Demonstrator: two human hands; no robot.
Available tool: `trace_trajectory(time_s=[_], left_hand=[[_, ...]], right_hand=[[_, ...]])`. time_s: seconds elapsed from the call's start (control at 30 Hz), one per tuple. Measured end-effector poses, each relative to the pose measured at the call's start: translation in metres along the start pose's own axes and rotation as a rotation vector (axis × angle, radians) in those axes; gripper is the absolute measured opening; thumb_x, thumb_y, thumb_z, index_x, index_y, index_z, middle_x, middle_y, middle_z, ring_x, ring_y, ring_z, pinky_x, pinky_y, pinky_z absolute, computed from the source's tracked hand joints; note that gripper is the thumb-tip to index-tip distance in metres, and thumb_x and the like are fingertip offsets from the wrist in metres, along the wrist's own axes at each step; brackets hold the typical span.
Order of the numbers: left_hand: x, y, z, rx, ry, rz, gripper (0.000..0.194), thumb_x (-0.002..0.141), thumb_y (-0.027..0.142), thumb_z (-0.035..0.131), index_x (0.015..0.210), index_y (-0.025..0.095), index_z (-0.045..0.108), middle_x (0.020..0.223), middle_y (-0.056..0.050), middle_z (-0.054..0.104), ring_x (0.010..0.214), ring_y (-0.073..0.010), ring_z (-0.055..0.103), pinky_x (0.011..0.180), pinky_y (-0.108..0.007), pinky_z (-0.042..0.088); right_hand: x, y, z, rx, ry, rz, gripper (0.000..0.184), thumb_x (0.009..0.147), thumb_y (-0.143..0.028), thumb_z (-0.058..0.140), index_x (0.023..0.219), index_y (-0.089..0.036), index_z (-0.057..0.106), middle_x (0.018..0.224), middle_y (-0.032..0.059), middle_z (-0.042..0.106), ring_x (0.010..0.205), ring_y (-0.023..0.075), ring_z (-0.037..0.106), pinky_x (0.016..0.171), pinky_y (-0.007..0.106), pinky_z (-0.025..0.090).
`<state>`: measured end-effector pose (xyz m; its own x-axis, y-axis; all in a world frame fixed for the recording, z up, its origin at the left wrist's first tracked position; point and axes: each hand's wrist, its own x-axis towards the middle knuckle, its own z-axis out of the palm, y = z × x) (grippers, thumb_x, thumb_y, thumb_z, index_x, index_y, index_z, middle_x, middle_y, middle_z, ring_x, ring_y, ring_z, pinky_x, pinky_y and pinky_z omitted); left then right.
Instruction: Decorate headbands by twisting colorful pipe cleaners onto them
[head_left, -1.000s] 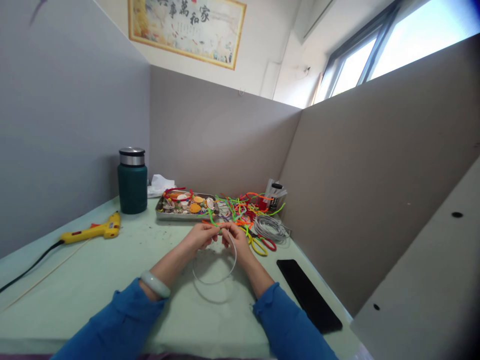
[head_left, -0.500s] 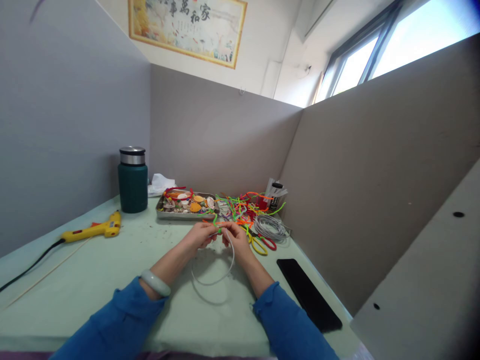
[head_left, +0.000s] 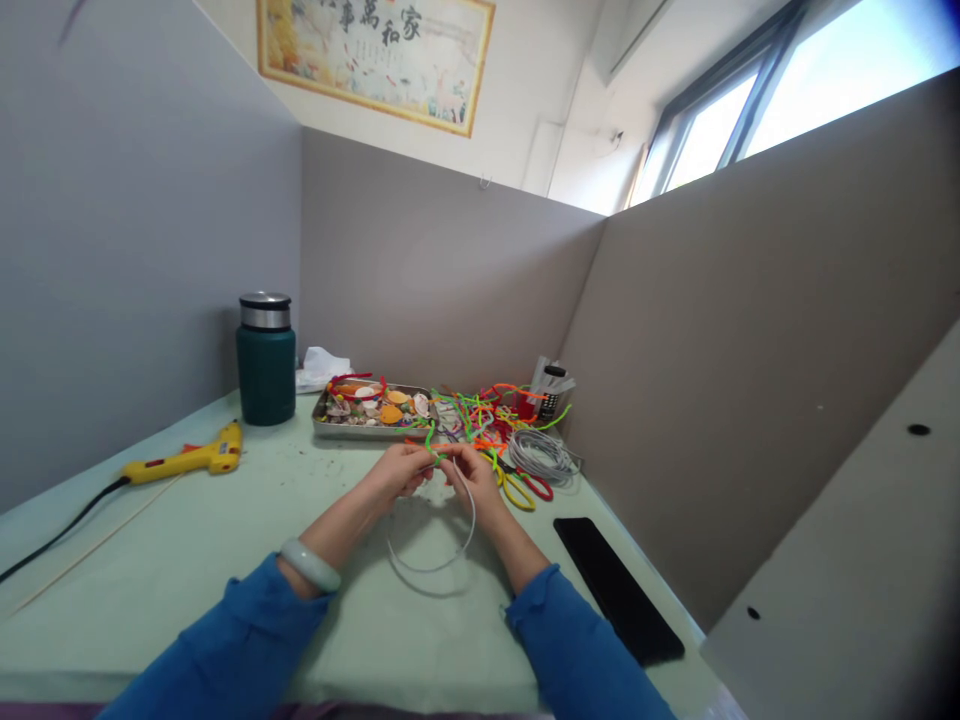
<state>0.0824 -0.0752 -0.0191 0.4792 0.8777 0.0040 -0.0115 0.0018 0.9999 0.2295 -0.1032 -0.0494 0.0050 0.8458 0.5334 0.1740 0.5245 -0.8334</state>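
A grey wire ring [head_left: 429,571] hangs as a loop below my two hands, its top gripped between them. My left hand [head_left: 401,472] is closed in a pinch on the ring's left side. Closed on its right side, my right hand [head_left: 474,477] has thumb and fingers at the same spot. A green pipe cleaner [head_left: 430,436] is wound round the wire where my fingertips meet, and its free end sticks up. Behind my fingers lies a pile of bright pipe cleaners [head_left: 480,415], and part of it is hidden by my right hand.
A metal tray [head_left: 360,434] of shells stands behind my hands. To the left are a yellow glue gun [head_left: 184,462], a thin stick [head_left: 97,543] and a green flask [head_left: 266,375]. On the right lie coiled grey wire [head_left: 541,455], scissors [head_left: 519,492] and a black phone-like slab [head_left: 616,588].
The wire loop has swung slightly to the right and up. The green pipe cleaner has shifted a little at my fingertips. Both hands stay in almost the same place.
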Motion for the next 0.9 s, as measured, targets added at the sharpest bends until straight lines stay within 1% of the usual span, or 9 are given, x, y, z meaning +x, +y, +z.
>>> trace_trajectory(time_s=[0.07,0.13,0.37,0.53,0.77,0.9], left_hand=[[0.000,0.000,0.000,-0.006,-0.001,0.002,0.025,0.064,0.036,0.059,0.054,0.016,0.047,0.046,0.005,0.041,0.033,-0.0022,0.020,0.036,-0.022,0.008],[0.000,-0.001,-0.001,-0.005,0.002,0.004,0.026,0.064,0.036,0.059,0.054,0.016,0.047,0.046,0.005,0.041,0.033,-0.0020,0.020,0.036,-0.022,0.008],[0.000,-0.001,-0.001,0.017,0.002,0.022,0.032,0.065,0.042,0.060,0.053,0.014,0.049,0.042,0.007,0.036,0.033,-0.0019,0.021,0.037,-0.021,0.008],[-0.002,0.000,-0.002,0.025,-0.005,0.018,0.033,0.065,0.043,0.061,0.054,0.014,0.049,0.043,0.007,0.036,0.033,-0.0019,0.021,0.037,-0.021,0.008],[-0.001,-0.001,-0.003,0.045,-0.019,0.022,0.032,0.066,0.043,0.060,0.055,0.015,0.049,0.046,0.006,0.040,0.034,-0.0022,0.022,0.038,-0.022,0.008],[-0.001,-0.002,-0.003,0.068,-0.022,0.017,0.033,0.066,0.044,0.060,0.054,0.015,0.050,0.043,0.006,0.038,0.033,-0.0027,0.021,0.038,-0.023,0.008]], right_hand=[[-0.001,0.002,-0.002,-0.136,-0.012,-0.080,0.021,0.079,-0.033,0.057,0.095,-0.020,0.062,0.077,0.0009,0.054,0.061,0.0112,0.047,0.054,0.023,0.039],[-0.001,0.003,-0.003,-0.224,-0.008,-0.135,0.021,0.081,-0.032,0.054,0.097,-0.019,0.061,0.078,0.0014,0.053,0.062,0.0114,0.046,0.055,0.023,0.039],[-0.003,-0.009,-0.003,-0.359,-0.011,-0.231,0.018,0.081,-0.025,0.051,0.094,-0.020,0.062,0.079,0.0019,0.053,0.061,0.0118,0.044,0.056,0.024,0.037],[-0.003,-0.012,-0.005,-0.403,-0.017,-0.253,0.017,0.082,-0.025,0.050,0.093,-0.020,0.062,0.080,0.0029,0.055,0.060,0.0122,0.044,0.057,0.025,0.037],[-0.004,-0.015,-0.009,-0.423,-0.044,-0.291,0.016,0.083,-0.026,0.052,0.093,-0.020,0.063,0.083,0.0041,0.057,0.066,0.0138,0.048,0.061,0.026,0.039],[-0.004,-0.017,-0.010,-0.438,-0.048,-0.312,0.016,0.083,-0.026,0.051,0.092,-0.020,0.063,0.083,0.0043,0.058,0.069,0.0145,0.050,0.063,0.026,0.040]])
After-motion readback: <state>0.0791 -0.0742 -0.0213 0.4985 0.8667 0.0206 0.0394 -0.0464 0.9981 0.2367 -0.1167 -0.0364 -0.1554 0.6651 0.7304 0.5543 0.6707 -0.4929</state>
